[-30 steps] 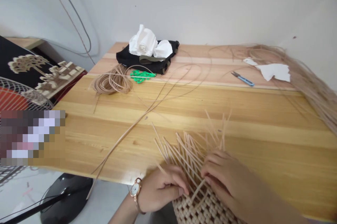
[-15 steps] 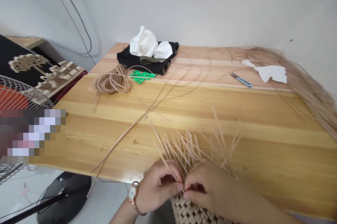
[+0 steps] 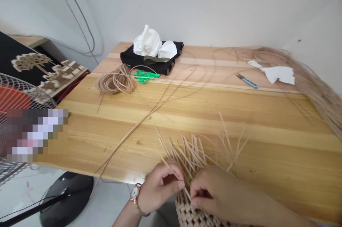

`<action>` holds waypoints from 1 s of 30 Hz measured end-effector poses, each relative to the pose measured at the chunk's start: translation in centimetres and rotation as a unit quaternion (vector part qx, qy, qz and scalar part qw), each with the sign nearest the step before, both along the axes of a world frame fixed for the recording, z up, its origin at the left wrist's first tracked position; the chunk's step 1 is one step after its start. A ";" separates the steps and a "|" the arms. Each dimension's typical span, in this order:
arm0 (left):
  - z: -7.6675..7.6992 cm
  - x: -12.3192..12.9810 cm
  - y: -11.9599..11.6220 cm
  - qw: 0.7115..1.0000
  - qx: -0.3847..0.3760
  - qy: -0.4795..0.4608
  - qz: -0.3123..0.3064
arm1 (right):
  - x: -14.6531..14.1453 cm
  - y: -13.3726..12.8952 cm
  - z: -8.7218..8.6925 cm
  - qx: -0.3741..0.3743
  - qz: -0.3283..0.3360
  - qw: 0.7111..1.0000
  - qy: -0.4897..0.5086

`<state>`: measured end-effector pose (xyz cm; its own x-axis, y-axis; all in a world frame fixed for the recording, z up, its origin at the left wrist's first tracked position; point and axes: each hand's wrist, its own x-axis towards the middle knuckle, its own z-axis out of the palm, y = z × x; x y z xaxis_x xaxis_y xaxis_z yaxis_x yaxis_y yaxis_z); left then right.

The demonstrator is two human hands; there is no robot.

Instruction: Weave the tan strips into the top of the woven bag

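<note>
Woven piece [image 3: 188, 215] sits at near edge of worktop [image 3: 280, 141], probably light, springy, crackable if kinked, best held by the rim; left hand [image 3: 160, 189] and right hand [image 3: 213, 191] fingers pinch one strand [image 3: 187, 194].

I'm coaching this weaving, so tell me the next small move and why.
Perhaps draw the tan strand snug with the left hand, since its fingertips hold it above the openwork weave, while the right hand pinches it lower, near the weave's edge.
</note>
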<state>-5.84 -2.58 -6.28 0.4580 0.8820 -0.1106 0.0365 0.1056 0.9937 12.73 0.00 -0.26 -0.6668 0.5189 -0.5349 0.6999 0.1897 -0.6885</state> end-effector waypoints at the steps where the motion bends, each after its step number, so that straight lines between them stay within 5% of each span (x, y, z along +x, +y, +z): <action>1: 0.1 0.2 0.0 1.000 0.000 -0.006 0.000 | 0.1 0.0 0.3 0.019 0.009 1.000 -0.006; 7: 0.9 1.7 -0.2 0.999 0.022 -0.004 -0.034 | -0.5 0.3 1.9 0.065 0.020 0.995 -0.077; 14: 0.7 2.4 -0.2 0.998 0.041 0.006 -0.040 | 0.1 -0.5 2.4 0.014 -0.066 0.985 -0.160; 21: 0.5 2.0 -0.2 0.996 0.054 0.031 -0.058 | 1.5 -0.8 1.5 -0.006 -0.101 0.988 -0.114; 30: 0.5 1.7 -0.7 0.990 0.125 0.066 0.011 | -0.2 0.0 -0.3 -0.053 -0.077 0.995 -0.016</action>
<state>-4.12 -3.28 -5.73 0.4353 0.8986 0.0557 0.1680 -0.1419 0.9755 12.51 -0.04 -0.58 -0.5648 0.5531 -0.6124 0.7374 0.0051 -0.6754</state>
